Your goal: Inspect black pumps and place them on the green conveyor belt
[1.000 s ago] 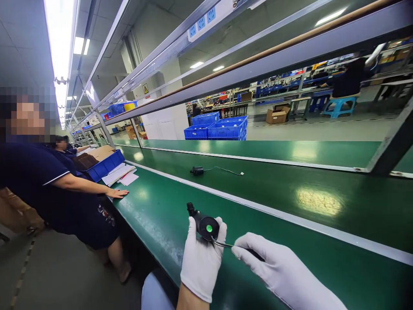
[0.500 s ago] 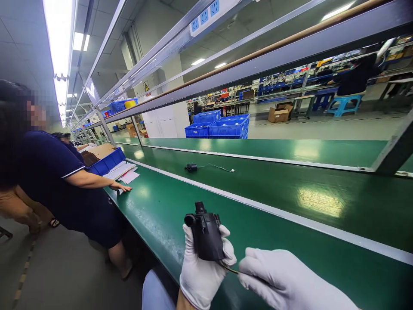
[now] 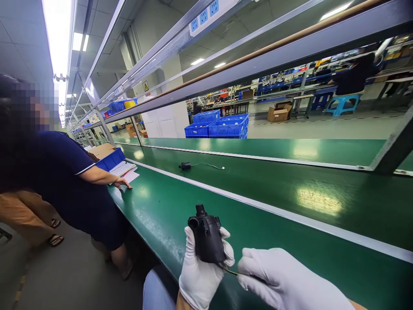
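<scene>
A black pump-like part point(image 3: 209, 241) with two short spouts is in my left hand point(image 3: 201, 280), gloved in white, its fingers wrapped round the body. From the bottom of the part a thin cable point(image 3: 229, 271) runs right to my right hand point(image 3: 274, 275), also in a white glove, which pinches it between thumb and fingers. Both hands are above the near strip of the green bench point(image 3: 161, 215). Farther back, a smaller-looking black part point(image 3: 185, 165) with a thin wire and white connector lies on the dark green middle strip.
A person in dark blue point(image 3: 71, 181) stands at the left, one hand on the bench edge near papers point(image 3: 130, 175) and a blue tray point(image 3: 111, 159). A white rail point(image 3: 245, 200) crosses the bench. Blue crates point(image 3: 226, 127) stand beyond. A metal post point(image 3: 392, 142) rises at the right.
The black part on the middle strip has shifted left. The part in my left hand has moved slightly down and right. The person at the left has leaned and changed hand pose.
</scene>
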Motion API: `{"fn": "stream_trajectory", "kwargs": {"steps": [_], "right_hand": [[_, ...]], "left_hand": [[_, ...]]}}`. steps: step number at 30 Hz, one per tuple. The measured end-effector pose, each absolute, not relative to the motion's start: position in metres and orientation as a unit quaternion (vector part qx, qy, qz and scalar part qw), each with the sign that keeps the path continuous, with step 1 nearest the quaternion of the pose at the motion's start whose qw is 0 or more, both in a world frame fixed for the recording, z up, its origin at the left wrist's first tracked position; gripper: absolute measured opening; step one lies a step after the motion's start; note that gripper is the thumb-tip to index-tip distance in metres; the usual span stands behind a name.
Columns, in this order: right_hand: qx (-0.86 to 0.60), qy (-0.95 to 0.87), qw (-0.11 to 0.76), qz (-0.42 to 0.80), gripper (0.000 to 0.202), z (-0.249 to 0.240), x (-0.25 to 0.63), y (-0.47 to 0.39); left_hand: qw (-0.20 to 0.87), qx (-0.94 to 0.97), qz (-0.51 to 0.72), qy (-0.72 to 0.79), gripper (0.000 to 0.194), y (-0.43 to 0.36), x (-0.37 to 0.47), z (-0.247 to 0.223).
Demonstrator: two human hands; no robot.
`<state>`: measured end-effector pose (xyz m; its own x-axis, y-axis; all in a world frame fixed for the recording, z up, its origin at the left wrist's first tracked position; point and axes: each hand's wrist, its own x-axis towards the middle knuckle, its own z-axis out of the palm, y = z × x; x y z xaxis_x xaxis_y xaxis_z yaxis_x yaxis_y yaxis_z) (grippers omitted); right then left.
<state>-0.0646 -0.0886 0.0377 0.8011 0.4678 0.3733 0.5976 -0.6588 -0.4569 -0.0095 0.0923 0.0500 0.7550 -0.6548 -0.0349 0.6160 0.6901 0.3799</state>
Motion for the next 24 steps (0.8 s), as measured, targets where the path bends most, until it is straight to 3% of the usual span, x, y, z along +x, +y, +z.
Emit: {"fn": "stream_trajectory", "kwargs": {"steps": [6, 9, 16, 19, 24], "right_hand": [[-0.91, -0.286, 0.272, -0.13, 0.042, 0.045, -0.068, -0.09], [-0.909, -0.288, 0.275, -0.124, 0.041, 0.046, -0.068, -0.09], [-0.891, -0.325, 0.313, -0.055, 0.042, 0.045, -0.067, -0.088], [-0.89, -0.293, 0.339, -0.08, 0.044, 0.048, -0.067, -0.091], [-0.845, -0.186, 0.494, -0.079, 0.051, 0.04, -0.067, -0.094]], "left_hand": [[0.929, 0.164, -0.327, 0.056, 0.052, 0.091, -0.009, 0.06], [0.928, 0.148, -0.325, 0.101, 0.057, 0.089, -0.009, 0.058], [0.916, 0.192, -0.352, -0.015, 0.062, 0.093, -0.011, 0.044], [0.906, 0.294, -0.293, -0.087, 0.064, 0.097, -0.011, 0.04], [0.869, 0.459, -0.093, -0.158, 0.08, 0.091, -0.009, 0.026]]}}
